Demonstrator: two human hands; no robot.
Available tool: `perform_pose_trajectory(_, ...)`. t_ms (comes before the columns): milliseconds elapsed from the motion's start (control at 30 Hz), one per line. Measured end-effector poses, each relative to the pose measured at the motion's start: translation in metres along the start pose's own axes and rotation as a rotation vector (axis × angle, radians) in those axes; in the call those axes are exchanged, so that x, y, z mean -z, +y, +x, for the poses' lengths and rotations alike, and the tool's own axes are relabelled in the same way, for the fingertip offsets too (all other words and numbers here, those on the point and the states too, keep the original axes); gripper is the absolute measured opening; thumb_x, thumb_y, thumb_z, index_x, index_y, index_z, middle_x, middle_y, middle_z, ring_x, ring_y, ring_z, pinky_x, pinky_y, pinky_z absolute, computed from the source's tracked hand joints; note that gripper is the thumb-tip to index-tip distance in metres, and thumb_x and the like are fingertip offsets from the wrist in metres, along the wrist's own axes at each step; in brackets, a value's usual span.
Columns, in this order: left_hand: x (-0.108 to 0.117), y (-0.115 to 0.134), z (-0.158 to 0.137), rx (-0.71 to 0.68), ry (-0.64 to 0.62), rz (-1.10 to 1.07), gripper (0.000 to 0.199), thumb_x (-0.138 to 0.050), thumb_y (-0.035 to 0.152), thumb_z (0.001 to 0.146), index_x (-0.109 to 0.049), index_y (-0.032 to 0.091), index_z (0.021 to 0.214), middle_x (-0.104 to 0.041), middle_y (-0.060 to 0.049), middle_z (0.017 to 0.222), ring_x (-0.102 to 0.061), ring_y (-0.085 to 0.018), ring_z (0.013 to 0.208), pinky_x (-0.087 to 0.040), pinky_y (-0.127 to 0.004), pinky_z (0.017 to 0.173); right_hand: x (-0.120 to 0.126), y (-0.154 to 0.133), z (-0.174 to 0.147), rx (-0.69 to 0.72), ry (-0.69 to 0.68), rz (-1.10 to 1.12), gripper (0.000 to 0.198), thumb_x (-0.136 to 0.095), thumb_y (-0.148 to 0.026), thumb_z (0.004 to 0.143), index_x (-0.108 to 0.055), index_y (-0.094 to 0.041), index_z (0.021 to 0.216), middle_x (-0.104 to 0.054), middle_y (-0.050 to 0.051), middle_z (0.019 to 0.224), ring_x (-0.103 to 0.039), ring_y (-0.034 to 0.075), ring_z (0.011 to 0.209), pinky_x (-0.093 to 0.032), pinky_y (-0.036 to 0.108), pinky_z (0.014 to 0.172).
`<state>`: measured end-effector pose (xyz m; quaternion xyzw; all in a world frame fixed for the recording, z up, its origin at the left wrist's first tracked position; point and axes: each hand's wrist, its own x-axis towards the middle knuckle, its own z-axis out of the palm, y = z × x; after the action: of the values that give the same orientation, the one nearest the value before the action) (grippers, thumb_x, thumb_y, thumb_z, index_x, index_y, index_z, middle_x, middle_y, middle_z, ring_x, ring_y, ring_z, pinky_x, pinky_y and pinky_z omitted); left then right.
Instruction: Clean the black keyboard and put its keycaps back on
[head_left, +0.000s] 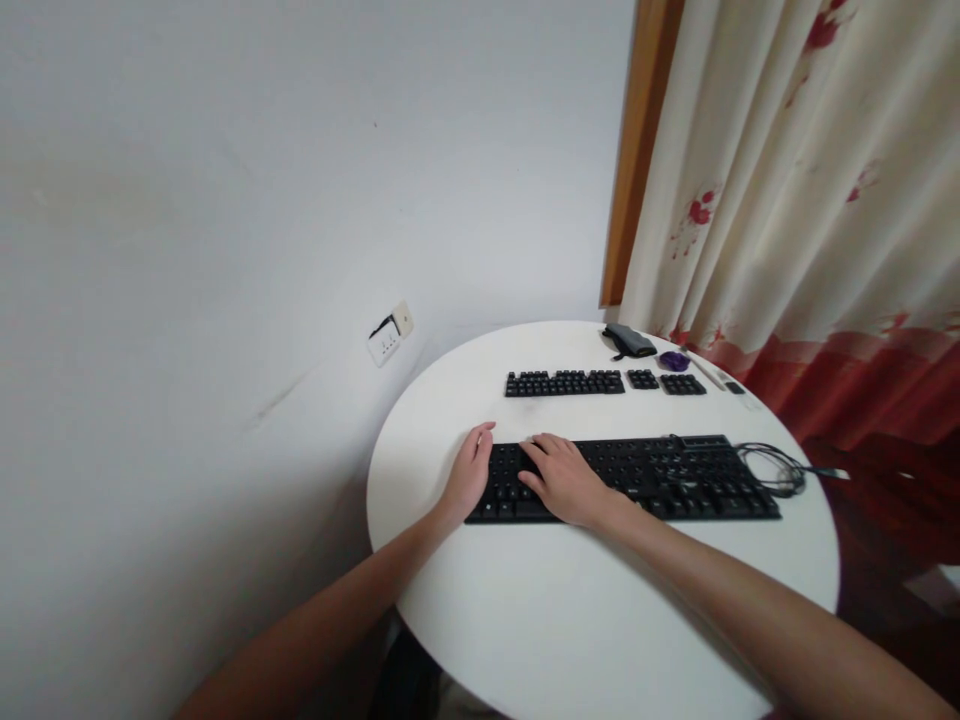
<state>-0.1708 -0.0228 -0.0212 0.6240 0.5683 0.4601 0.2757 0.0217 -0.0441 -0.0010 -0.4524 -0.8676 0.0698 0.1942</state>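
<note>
A black computer keyboard (697, 490) lies on a round white table (555, 600). Its left part carries fitted keycaps, while round studs show where caps are off in the middle and upper right. At the keyboard's left end, my left hand (466, 475) is closed along the edge, fingers together. My right hand (561, 478) rests palm down over the left half, index finger and thumb spread apart on the keys. The keys under that hand are hidden. Behind the keyboard, loose black keycaps stand in a long block (564, 384) and two smaller blocks, one small (642, 379) and one wider (682, 385).
A coiled black cable (780, 470) with its plug overhangs the right edge. Along the back right lie a grey pouch (630, 341), a purple object (673, 361) and a slim brush-like tool (712, 372). A wall with a socket (385, 342) borders the left; a curtain (750, 200) hangs right.
</note>
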Motion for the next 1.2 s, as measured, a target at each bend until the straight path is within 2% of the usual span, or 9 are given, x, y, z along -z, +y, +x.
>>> perform_pose_trajectory(167, -0.025, 0.001, -0.006, -0.044, -0.007, 0.035, 0.034, -0.037, 0.038, 0.102, -0.056, 0.021, 0.124, -0.058, -0.009, 0.132, -0.050, -0.020, 0.129, -0.034, -0.038, 0.114, 0.012, 0.012, -0.010, -0.053, -0.022, -0.035, 0.044, -0.054, -0.036, 0.097, -0.055, -0.014, 0.135, -0.060, 0.017, 0.128, -0.051, 0.029, 0.123, -0.036, 0.042, 0.106)
perform_pose_trajectory(267, -0.035, -0.003, 0.005, -0.108, 0.047, 0.156, 0.032, -0.040, 0.036, 0.100, -0.056, 0.021, 0.125, -0.058, -0.011, 0.129, -0.050, -0.022, 0.128, -0.037, -0.041, 0.113, 0.019, 0.016, -0.011, -0.075, -0.044, -0.046, 0.043, -0.055, -0.035, 0.097, -0.056, -0.014, 0.134, -0.060, 0.017, 0.126, -0.052, 0.030, 0.121, -0.037, 0.042, 0.104)
perform_pose_trajectory(433, -0.031, -0.004, 0.072, -0.155, 0.133, 0.247, 0.038, -0.051, 0.027, 0.094, -0.051, 0.017, 0.131, -0.051, -0.016, 0.132, -0.054, -0.026, 0.120, -0.041, -0.045, 0.107, 0.021, 0.016, -0.011, -0.076, -0.054, -0.036, 0.040, -0.055, -0.035, 0.097, -0.057, -0.016, 0.133, -0.060, 0.016, 0.126, -0.051, 0.029, 0.121, -0.037, 0.042, 0.104)
perform_pose_trajectory(533, -0.027, -0.005, 0.111, -0.215, 0.147, 0.298, 0.035, -0.055, 0.019, 0.090, -0.058, 0.016, 0.125, -0.057, -0.014, 0.121, -0.057, -0.026, 0.114, -0.042, -0.044, 0.104, 0.019, 0.016, -0.010, -0.090, -0.019, -0.028, 0.039, -0.054, -0.035, 0.097, -0.057, -0.017, 0.132, -0.059, 0.016, 0.128, -0.050, 0.028, 0.123, -0.038, 0.042, 0.104)
perform_pose_trajectory(600, -0.026, -0.008, 0.125, -0.265, 0.141, 0.334, 0.031, -0.057, 0.016, 0.088, -0.063, 0.017, 0.119, -0.060, -0.011, 0.113, -0.057, -0.025, 0.111, -0.040, -0.044, 0.105, 0.018, 0.016, -0.009, -0.107, 0.007, -0.020, 0.038, -0.054, -0.034, 0.097, -0.058, -0.018, 0.131, -0.058, 0.015, 0.129, -0.050, 0.028, 0.124, -0.038, 0.042, 0.104)
perform_pose_trajectory(733, -0.026, -0.021, 0.128, -0.348, 0.108, 0.409, 0.026, -0.061, 0.018, 0.087, -0.067, 0.019, 0.112, -0.062, -0.009, 0.105, -0.057, -0.026, 0.106, -0.039, -0.045, 0.105, 0.020, 0.015, -0.006, -0.128, 0.077, 0.010, 0.033, -0.053, -0.031, 0.098, -0.062, -0.017, 0.126, -0.059, 0.014, 0.128, -0.051, 0.027, 0.121, -0.040, 0.041, 0.103)
perform_pose_trajectory(867, -0.023, -0.028, 0.124, -0.397, 0.061, 0.477, 0.026, -0.061, 0.023, 0.089, -0.068, 0.023, 0.113, -0.061, -0.008, 0.108, -0.054, -0.026, 0.107, -0.040, -0.043, 0.103, 0.022, 0.014, -0.005, -0.124, 0.133, 0.050, 0.029, -0.051, -0.028, 0.098, -0.065, -0.016, 0.121, -0.062, 0.013, 0.123, -0.053, 0.026, 0.118, -0.042, 0.039, 0.102)
perform_pose_trajectory(1200, -0.028, -0.031, 0.122, -0.409, -0.038, 0.608, 0.033, -0.063, 0.026, 0.088, -0.068, 0.026, 0.121, -0.058, -0.008, 0.112, -0.049, -0.028, 0.108, -0.041, -0.043, 0.103, 0.021, 0.008, -0.005, -0.126, 0.115, 0.086, 0.027, -0.050, -0.026, 0.098, -0.068, -0.018, 0.117, -0.063, 0.012, 0.120, -0.054, 0.026, 0.115, -0.042, 0.039, 0.101)
